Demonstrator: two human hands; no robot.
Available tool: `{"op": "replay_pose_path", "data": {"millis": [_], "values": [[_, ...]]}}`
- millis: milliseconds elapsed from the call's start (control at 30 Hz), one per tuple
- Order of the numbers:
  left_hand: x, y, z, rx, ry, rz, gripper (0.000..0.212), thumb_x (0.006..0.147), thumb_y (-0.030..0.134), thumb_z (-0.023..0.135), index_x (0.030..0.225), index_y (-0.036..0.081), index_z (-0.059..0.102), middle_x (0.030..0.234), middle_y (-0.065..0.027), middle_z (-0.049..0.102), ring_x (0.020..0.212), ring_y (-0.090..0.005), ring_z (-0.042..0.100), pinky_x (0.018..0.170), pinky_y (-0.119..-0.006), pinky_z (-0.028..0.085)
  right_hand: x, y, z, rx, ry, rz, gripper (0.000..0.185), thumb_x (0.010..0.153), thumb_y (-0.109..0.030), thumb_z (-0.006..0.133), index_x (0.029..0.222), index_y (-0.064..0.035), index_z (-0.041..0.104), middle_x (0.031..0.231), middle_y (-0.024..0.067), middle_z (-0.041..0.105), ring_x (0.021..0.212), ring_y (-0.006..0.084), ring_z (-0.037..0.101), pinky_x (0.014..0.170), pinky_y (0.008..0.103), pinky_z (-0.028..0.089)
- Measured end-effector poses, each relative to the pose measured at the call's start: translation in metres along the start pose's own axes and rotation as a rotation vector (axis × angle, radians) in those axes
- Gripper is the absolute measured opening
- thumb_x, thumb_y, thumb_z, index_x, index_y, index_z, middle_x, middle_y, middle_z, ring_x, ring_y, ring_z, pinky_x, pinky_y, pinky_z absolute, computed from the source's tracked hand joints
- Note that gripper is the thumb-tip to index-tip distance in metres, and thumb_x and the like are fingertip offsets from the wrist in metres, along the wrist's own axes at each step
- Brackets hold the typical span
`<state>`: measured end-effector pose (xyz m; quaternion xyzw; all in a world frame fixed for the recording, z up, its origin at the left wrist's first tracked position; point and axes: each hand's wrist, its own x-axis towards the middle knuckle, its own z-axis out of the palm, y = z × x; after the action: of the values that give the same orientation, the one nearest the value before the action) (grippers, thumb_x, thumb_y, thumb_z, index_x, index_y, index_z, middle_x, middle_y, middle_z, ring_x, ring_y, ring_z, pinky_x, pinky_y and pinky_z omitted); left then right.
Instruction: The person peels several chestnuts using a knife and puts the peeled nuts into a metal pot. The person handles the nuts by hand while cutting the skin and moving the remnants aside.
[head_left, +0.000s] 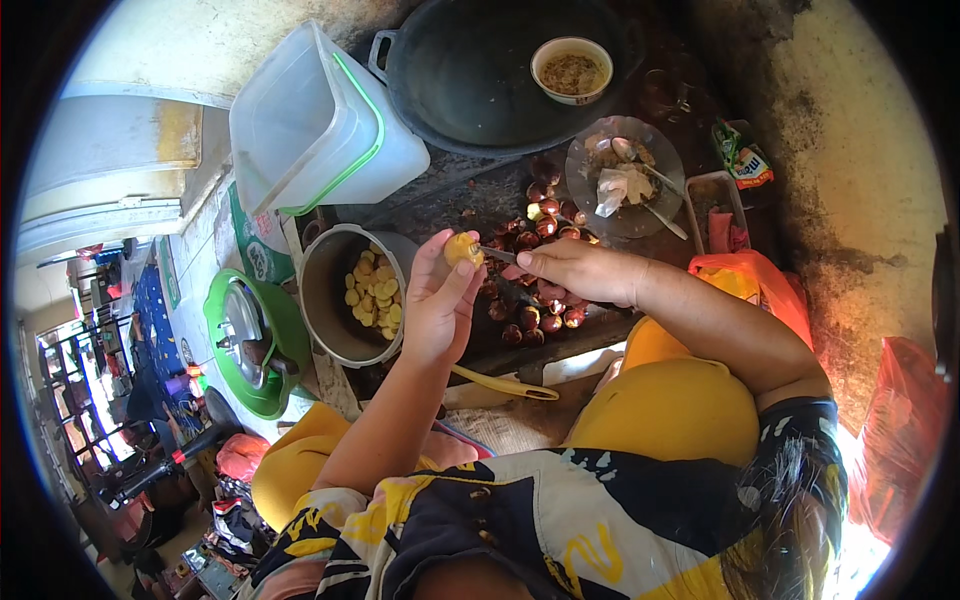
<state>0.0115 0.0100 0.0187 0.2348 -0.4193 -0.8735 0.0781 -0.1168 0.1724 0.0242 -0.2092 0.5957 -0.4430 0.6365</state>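
My left hand (442, 300) pinches a peeled yellow seed (463, 250) between thumb and fingers. In my right hand (577, 270) is a small knife (496, 254), its blade tip against the seed. Below and beyond the right hand lie several glossy reddish-brown seeds (529, 318), which look like jengkol beans, on a dark wooden surface (442, 191). To the left of my left hand stands a deep metal pot (319, 300). Peeled yellow seed pieces (373, 294) lie in its bottom.
A big dark wok (465, 82) holds a bowl of food (572, 71). Beside it, a clear plastic bin (330, 127) lies tilted. A glass plate (581, 202) carries scraps and spoons. A green basin (277, 397) with a metal lid (244, 322) sits left. A yellow handle (510, 384) lies in front.
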Motion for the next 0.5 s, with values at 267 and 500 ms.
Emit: {"op": "replay_pose_path", "data": {"millis": [267,500], "values": [[0.003,-0.001,0.0,0.12,0.043,0.113,0.032,0.081,-0.008,0.052,0.105,0.012,0.045,0.117,-0.0089,0.05,0.099,-0.013,0.052,0.088,-0.027,0.044,-0.003,-0.003,-0.001,-0.425,0.156,-0.139,0.049,0.092,-0.041,0.031,0.086,0.001,0.056,0.076,0.0181,0.057,0.079,0.0327,0.057,0.073,0.0411,0.042],[0.004,-0.009,0.001,0.204,0.07,0.17,0.036,0.076,-0.011,0.057,0.101,0.012,0.044,0.113,-0.0094,0.048,0.1,-0.014,0.049,0.085,-0.026,0.042,-0.002,-0.002,0.004,-0.503,0.247,-0.182,0.046,0.092,-0.038,0.031,0.087,0.0009,0.056,0.082,0.0215,0.058,0.084,0.0364,0.055,0.078,0.0424,0.041]]}}
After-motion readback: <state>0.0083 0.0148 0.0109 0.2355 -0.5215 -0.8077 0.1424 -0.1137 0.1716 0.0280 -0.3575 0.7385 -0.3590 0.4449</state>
